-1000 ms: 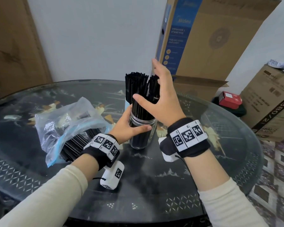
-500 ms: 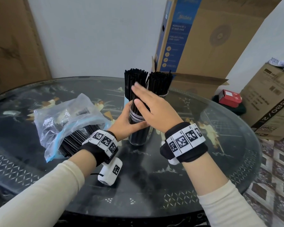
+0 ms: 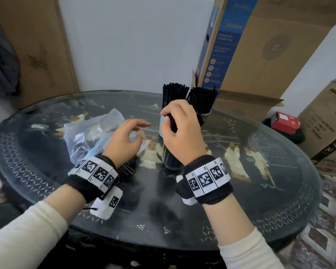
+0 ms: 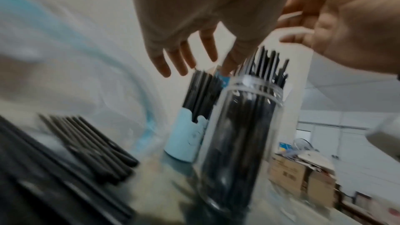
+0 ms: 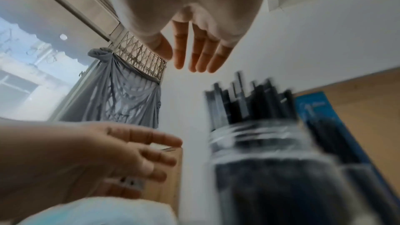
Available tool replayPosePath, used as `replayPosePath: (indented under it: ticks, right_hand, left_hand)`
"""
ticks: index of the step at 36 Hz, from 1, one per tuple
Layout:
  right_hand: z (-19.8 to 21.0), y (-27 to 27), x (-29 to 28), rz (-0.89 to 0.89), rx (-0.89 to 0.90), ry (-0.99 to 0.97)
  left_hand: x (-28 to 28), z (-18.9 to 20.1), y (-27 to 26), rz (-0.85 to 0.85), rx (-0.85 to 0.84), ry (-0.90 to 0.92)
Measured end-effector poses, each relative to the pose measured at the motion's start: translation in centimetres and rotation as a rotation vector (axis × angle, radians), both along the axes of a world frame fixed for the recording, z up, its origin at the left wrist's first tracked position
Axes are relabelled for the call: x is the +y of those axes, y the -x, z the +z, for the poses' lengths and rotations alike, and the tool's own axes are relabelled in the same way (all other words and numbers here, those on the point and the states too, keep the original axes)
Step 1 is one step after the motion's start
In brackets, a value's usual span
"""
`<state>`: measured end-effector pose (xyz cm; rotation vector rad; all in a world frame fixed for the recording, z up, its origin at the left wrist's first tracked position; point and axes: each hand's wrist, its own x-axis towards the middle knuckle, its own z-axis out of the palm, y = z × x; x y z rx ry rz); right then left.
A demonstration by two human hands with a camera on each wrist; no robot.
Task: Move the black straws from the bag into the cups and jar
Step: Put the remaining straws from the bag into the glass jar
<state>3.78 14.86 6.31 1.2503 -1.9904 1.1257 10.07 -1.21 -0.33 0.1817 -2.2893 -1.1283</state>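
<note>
Round dark glass-topped table (image 3: 279, 191) by a white wall, tall brown-and-blue cardboard fan box (image 3: 260, 45) behind. Lying on its side at the left, clear plastic bag (image 3: 89, 131), mouth turned toward the body so that the thin black plastic straws (image 3: 127, 167) left inside poke out within easy reach. Standing upright near the middle, clear glass jar (image 4: 238, 126), already crammed with straws; just beside it, light blue cup (image 4: 184, 139), likewise filled; behind, a second bundle (image 3: 202, 101) upright, its container hidden. Hovering over the bag mouth, left hand (image 3: 124, 140), fingers loosely spread, gripping nothing, probably heading for the next bunch. Poised against the jar's upper part, right hand (image 3: 182, 133), fingers nearly straight in the wrist view, holding nothing; likely there to steady the jar or level the straw tops. Task judged well along, a remainder waiting in the bag
</note>
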Motion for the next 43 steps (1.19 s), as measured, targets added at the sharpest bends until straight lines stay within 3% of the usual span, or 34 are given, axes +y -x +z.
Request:
replayPosePath:
  ticks: [3, 6, 12, 19, 23, 28, 36, 43]
  right_hand:
    - [-2.2, -1.1, -2.1, 0.062, -0.146, -0.048]
    - [-4.8, -2.0, -4.3, 0.122, -0.351, -0.225]
    - [-8.9, -2.9, -8.3, 0.145, -0.610, -0.726]
    - [-12.3, -1.4, -11.6, -0.016, -0.598, -0.905]
    - [-13.4, 0.0, -12.2, -0.092, -0.616, -0.998]
    - [-13.7, -0.3, -12.8, -0.022, -0.523, -0.976]
    - [-12.2, -2.1, -13.5, 0.194, -0.607, -0.860]
    - [-12.3, -3.2, -14.3, 0.203, -0.538, -0.995]
  left_hand:
    - [-2.3, 0.5, -2.2, 0.100, -0.002, 0.075]
    - [-4.3, 0.7, -4.2, 0.151, -0.008, 0.148]
    - [-7.1, -0.7, -6.6, 0.133, -0.286, 0.168]
    - [-7.8, -0.6, -7.3, 0.027, -0.470, 0.109]
    - [-7.9, -0.6, -7.3, 0.028, -0.495, 0.047]
    - [-7.9, -0.5, -7.1, 0.057, -0.447, -0.047]
    - [-8.2, -0.4, -7.1, 0.059, -0.410, -0.110]
    - [-8.5, -0.3, -7.0, 0.080, -0.391, -0.127]
